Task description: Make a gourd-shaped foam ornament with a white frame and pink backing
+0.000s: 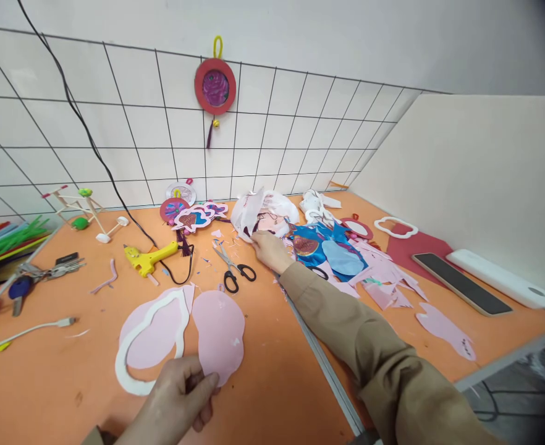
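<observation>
My left hand [180, 395] pinches the near edge of a pink paper cut-out [220, 330] that lies on the orange table [272, 395]. A second pink shape [154, 334] with a white foam frame [128, 371] over it lies just left of it. My right hand [269, 248], on a tan sleeve, reaches far forward and grips a white plastic bag [254, 213] with its fingers closed on the bag's edge. Black-handled scissors [233, 267] lie left of that hand.
A yellow glue gun [149, 258] with a black cord, keys [31, 275], a white cable [36, 327], pipe cleaners [8, 238] and a stick model [84, 213] lie left. Pink scraps [393, 278], blue fabric [319, 244], a phone [460, 283] and a white bar [502, 278] lie right. A red ornament [215, 86] hangs on the wire grid.
</observation>
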Tool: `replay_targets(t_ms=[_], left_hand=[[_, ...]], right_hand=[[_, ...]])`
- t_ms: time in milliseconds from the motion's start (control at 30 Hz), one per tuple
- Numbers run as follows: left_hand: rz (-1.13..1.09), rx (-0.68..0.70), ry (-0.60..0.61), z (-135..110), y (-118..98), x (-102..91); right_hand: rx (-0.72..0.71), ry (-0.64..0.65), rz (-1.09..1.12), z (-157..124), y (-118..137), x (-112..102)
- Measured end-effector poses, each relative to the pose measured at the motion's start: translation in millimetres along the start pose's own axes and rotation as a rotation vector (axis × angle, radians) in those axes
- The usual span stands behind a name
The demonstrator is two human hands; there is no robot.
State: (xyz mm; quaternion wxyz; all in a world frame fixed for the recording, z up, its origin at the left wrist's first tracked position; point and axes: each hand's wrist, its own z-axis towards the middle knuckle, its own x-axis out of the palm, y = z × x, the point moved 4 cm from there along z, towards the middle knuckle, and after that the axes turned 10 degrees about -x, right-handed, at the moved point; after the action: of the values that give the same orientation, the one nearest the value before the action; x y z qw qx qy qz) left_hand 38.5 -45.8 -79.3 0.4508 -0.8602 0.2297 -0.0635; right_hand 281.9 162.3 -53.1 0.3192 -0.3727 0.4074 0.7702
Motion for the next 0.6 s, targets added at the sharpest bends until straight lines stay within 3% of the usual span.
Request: replay_targets(t_ms=[233,367,467,600], left_hand=[[0.041,0.006,-0.006,0.6,-1.9,0.7],[0.072,-0.018,0.005,1.7,-0.6,0.4],[0.061,0.019,0.006,1.7,-0.1,0.1],[0.044,0.030,0.008,0.3,-0.9,1.0]], right_hand=[[0.167,-0.505,-0.033,8.3,-36.6,-61.2],[0.170,-0.628,-0.059,7.6,-41.6,-83.3],[0.099,-0.506,-0.080,8.6,-33.2,-77.7],[-0.117,-0.041,-0.073,10.6,-13.5,-42.7]])
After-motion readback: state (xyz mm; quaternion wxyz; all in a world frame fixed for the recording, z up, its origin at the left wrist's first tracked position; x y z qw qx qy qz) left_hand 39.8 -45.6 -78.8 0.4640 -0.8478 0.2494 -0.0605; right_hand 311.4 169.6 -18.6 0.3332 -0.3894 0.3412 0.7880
